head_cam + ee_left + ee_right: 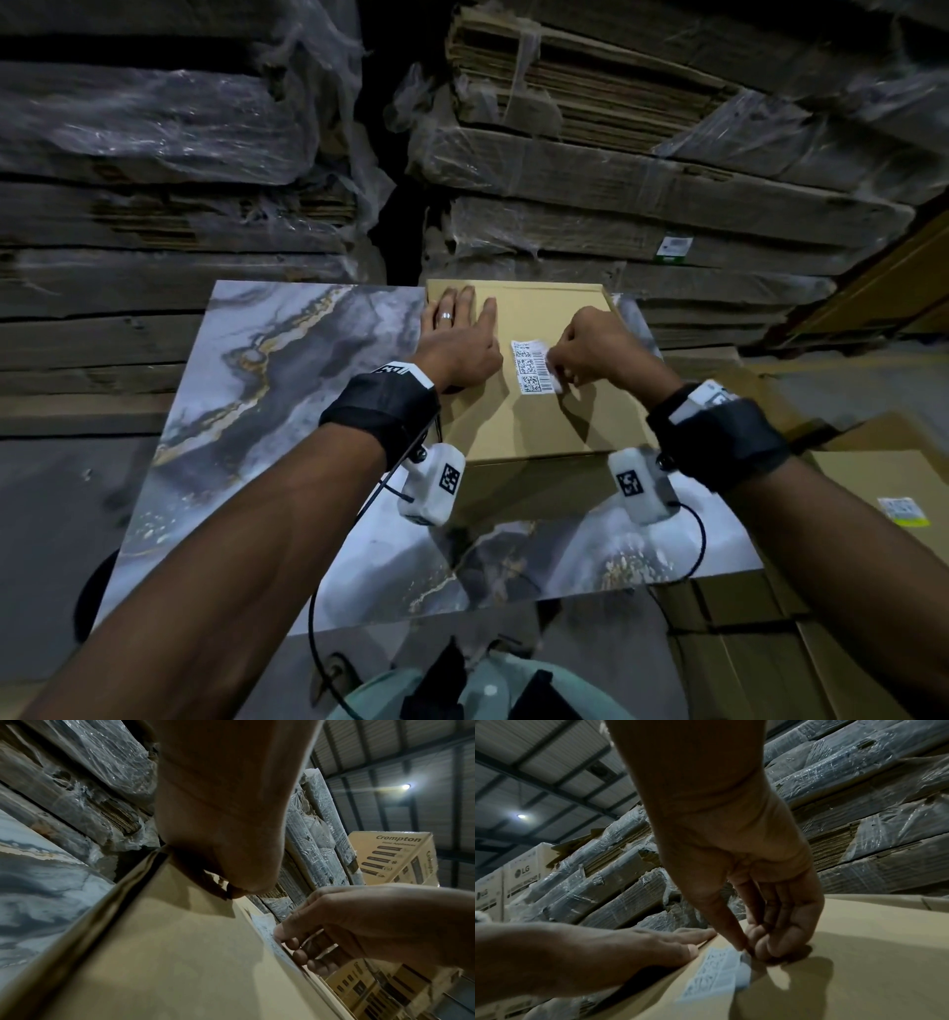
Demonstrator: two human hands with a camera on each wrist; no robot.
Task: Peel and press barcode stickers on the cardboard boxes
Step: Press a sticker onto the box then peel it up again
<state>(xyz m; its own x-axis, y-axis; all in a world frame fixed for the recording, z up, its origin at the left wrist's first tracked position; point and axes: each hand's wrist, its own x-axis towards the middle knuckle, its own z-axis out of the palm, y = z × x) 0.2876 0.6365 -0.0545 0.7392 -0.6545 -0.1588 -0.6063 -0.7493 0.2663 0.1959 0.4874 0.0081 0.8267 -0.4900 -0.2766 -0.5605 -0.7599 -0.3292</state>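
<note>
A flat brown cardboard box (524,426) lies on the table in the head view. A white barcode sticker (531,367) sits on its top, near the middle. My left hand (457,334) lies flat on the box's left part, fingers straight, just left of the sticker. My right hand (557,367) has its fingers curled and pinches the sticker's right edge. In the right wrist view that edge of the sticker (716,975) is lifted and curled up off the box (859,963) between thumb and forefinger (739,941).
The box rests on a marble-patterned table (287,411). Plastic-wrapped stacks of flat cardboard (616,169) rise right behind it. More cardboard boxes (873,488), one with a label, stand low at the right. A black cable hangs from my left wrist.
</note>
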